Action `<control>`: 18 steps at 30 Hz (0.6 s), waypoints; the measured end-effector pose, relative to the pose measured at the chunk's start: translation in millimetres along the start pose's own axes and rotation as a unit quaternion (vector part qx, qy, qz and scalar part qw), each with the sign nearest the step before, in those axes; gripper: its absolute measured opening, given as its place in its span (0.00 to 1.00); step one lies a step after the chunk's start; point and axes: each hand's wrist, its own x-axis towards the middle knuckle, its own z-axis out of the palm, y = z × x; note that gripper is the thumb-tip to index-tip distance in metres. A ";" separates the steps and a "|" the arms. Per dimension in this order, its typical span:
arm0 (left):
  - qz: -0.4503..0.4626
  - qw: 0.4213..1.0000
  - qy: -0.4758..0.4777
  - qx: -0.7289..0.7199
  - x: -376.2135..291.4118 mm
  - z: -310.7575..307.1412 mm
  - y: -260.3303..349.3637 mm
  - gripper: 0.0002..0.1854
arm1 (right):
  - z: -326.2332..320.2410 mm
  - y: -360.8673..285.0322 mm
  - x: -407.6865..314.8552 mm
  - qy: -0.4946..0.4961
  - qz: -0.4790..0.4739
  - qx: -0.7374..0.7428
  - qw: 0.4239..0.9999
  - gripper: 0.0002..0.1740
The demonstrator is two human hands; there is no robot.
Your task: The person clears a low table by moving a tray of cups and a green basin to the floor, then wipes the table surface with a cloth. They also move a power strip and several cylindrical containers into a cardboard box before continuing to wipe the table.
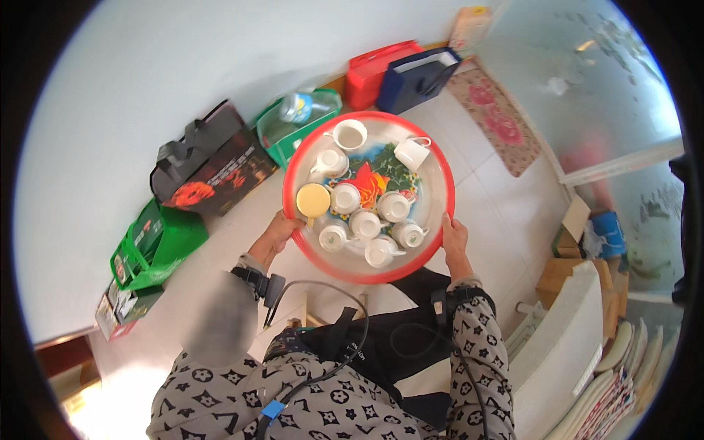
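A round enamel tray [369,278] with a red rim and a flower picture is held up in front of me over the tiled floor. My left hand [278,234] grips its rim at the left, and my right hand [454,236] grips the rim at the right. Several white cups stand or lie on it, most of them upside down. One white cup [350,135] near the far rim shows its open mouth, and another white cup [412,153] lies tilted at the upper right. Close to my left hand is a yellow cup [313,201].
Along the wall stand a green bag [159,247], a black bag [214,165], a green bag with a plastic bottle [297,107], a red bag [366,77] and a navy bag [415,80]. A flowered mat [498,124] lies beyond. Cardboard boxes [572,280] are at right.
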 end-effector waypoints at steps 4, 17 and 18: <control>-0.026 0.994 0.102 -0.014 -14.1 15.2 -22.0 0.15 | 8.5 23.0 22.5 -0.105 -0.037 0.015 0.994 0.25; -0.161 0.961 0.192 -0.118 -33.1 12.3 -124.1 0.24 | 48.2 25.2 57.9 -0.394 0.199 -0.094 0.892 0.28; -0.166 0.957 0.199 -0.129 -37.1 11.9 -130.9 0.24 | 53.6 26.6 57.4 -0.401 0.175 -0.118 0.892 0.28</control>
